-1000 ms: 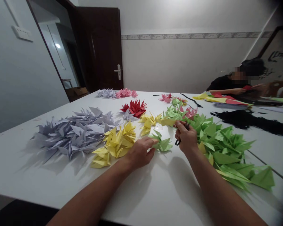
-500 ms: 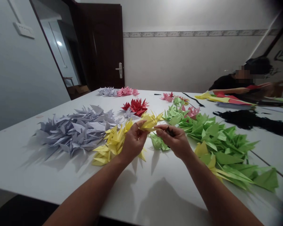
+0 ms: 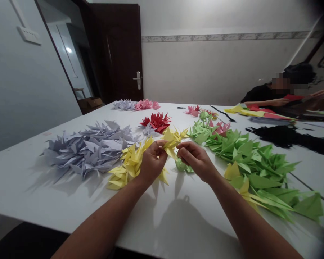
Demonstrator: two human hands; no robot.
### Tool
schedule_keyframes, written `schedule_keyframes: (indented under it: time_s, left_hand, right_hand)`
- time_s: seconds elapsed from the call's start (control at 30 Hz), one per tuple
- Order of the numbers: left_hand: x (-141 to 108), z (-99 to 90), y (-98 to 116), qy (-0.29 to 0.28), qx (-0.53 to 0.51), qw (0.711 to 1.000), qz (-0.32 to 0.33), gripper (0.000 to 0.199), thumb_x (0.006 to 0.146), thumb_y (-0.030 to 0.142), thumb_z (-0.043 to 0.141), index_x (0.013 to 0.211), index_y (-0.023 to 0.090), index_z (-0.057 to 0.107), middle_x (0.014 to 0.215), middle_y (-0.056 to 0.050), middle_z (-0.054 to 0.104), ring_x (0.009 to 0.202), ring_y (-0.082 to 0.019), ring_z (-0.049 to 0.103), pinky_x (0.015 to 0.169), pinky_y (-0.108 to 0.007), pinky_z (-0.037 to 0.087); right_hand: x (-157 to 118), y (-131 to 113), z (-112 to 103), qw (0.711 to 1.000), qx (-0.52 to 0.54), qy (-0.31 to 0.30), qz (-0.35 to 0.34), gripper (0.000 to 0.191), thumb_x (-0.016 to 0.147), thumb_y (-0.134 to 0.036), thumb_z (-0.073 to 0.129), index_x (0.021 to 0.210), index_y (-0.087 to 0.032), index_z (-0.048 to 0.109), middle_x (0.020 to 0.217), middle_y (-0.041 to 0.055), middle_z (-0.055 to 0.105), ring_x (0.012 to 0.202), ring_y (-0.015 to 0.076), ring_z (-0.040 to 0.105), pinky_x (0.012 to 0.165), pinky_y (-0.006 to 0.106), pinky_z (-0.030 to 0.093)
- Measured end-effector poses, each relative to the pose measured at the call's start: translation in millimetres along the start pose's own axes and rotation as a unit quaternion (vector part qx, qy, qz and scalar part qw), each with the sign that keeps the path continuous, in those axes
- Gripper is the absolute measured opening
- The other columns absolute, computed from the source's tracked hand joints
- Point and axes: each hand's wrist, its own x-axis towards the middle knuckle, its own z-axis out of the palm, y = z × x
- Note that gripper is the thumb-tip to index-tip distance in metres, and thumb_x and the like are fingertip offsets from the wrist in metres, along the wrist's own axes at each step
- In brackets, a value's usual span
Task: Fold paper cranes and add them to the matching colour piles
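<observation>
Left hand [image 3: 152,162] pinching a sharp-pointed folded yellow paper piece [image 3: 171,140], right hand [image 3: 196,156] just beside it.

Narrow pinch, crisp paper held above a spiky yellow origami pile [image 3: 129,167] on the white table [image 3: 70,205]. Forearms angle inward; right fingers curled, I can't tell whether they grip anything.

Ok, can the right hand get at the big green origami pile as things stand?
Probably yes. The right hand sits right beside the green origami pile, with nothing between them. It is up against the yellow origami piece pinched by the left hand, so it would likely have to leave that first.
</observation>
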Motion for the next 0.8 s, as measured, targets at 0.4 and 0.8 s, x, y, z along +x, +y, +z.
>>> schedule_keyframes:
  time_s: [0.4,0.8]
  left_hand:
    - [0.4,-4.6,1.4,-0.014,0.19,0.972,0.14,0.025,0.076,0.008,0.051,0.097,0.017,0.062,0.094,-0.006,0.067,0.084,-0.015,0.063,0.075,-0.027,0.052]
    - [0.5,-4.2,0.6,-0.039,0.199,0.964,0.171,0.026,0.076,0.008,0.051,0.096,0.017,0.065,0.095,-0.006,0.068,0.089,-0.015,0.063,0.082,-0.028,0.051]
  right_hand:
    - [-2.3,3.5,4.0,0.972,-0.224,0.017,-0.075,0.021,0.08,-0.033,0.058,0.094,-0.018,0.064,0.084,0.0059,0.067,0.073,0.0171,0.059,0.068,0.03,0.047]
    - [-2.7,3.3,1.7,0.928,-0.344,0.02,-0.142,0.018,0.085,-0.026,0.05,0.091,-0.021,0.066,0.083,0.0043,0.07,0.07,0.0164,0.062,0.067,0.027,0.046]
